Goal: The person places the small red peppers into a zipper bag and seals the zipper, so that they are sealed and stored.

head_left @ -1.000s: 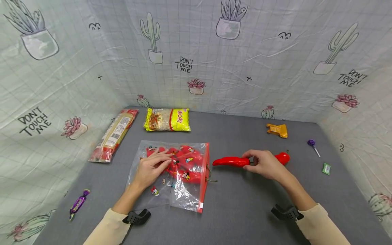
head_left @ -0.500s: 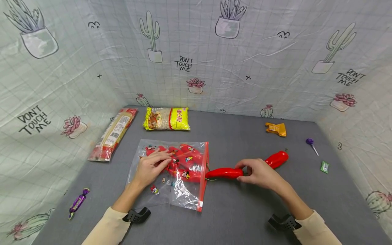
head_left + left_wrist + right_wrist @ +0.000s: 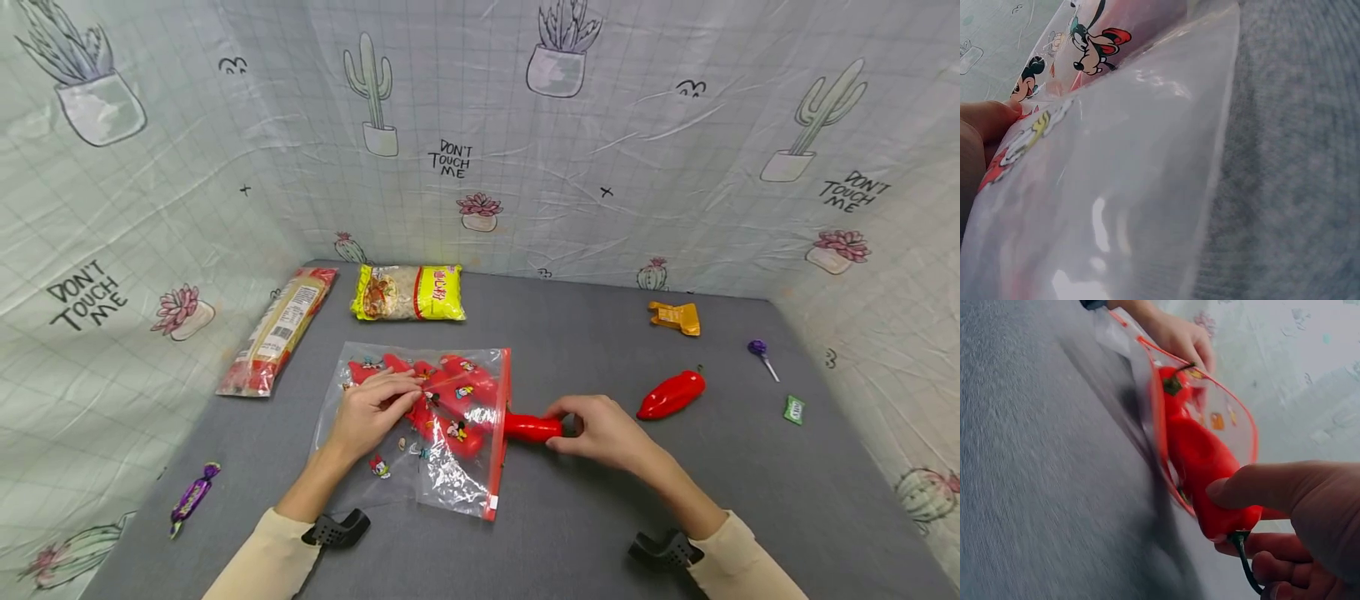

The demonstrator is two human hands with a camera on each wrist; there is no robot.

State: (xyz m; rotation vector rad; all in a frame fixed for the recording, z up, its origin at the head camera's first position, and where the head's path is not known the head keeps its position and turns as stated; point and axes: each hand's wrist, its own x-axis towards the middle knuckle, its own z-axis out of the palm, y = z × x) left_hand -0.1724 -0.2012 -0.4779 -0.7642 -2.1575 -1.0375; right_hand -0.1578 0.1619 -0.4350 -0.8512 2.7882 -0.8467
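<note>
A clear zip bag [image 3: 457,483] with cartoon prints and a red zip edge lies on the table, several red chili peppers [image 3: 457,392] inside. My left hand [image 3: 371,408] pinches the bag's upper film. In the left wrist view, the thumb [image 3: 1004,115] touches the raised film [image 3: 1141,150]. The bag mouth [image 3: 1244,415] gapes in the right wrist view. My right hand [image 3: 600,433] holds a red chili pepper [image 3: 534,427] near its stem end, thumb and fingers on opposite sides. The far end of this pepper is inside the bag.
Another red chili pepper [image 3: 671,394] lies to the right. Beyond are an orange wrapper [image 3: 675,317], a purple lollipop [image 3: 762,357] and a green sweet [image 3: 794,409]. A yellow food packet [image 3: 408,293], a long red-ended packet [image 3: 277,333] and a purple sweet [image 3: 195,500] lie back and left.
My right hand has moved left, carrying the chili pepper from the open table into the bag mouth. My left hand has stayed on the bag.
</note>
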